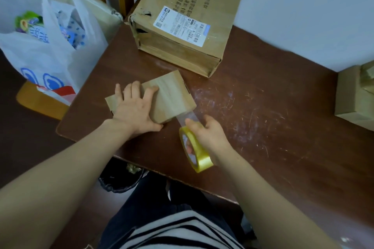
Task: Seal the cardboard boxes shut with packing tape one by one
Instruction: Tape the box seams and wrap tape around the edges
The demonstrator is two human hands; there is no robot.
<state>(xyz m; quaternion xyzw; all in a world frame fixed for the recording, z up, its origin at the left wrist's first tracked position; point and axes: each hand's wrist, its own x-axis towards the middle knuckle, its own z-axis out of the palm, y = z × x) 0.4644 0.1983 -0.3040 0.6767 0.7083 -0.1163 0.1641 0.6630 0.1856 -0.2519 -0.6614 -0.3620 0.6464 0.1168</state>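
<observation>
Brown cardboard: a small box [172,95] on the dark, scratched worktop [263,119], with a flat flap jutting out at its left side. Pressed from above by the left hand [135,111], fingers [135,89] straight and spread across the left part of the small box, thumb along its near edge. Running off the near right corner of the small box, a strip of clear tape [185,116], stretched down to a yellow tape roll [199,157] just near and right of the small box. Gripped by the right hand [209,133], fingers curled round the tape roll and into its core, faintly visible through the hole, thumb and forefinger on top beside the strip. Held on edge, clear of the small box, over the front edge of the worktop.

Beyond the small box, near but apart, a large box [182,32] with a white shipping label and torn corners, against the wall. Well to the right of the small box, at the frame's edge, part of a third box [352,95] with tape over its top. Left of the small box, off the worktop, a white plastic bag [50,50] full of packets on a wooden chair [38,105].
</observation>
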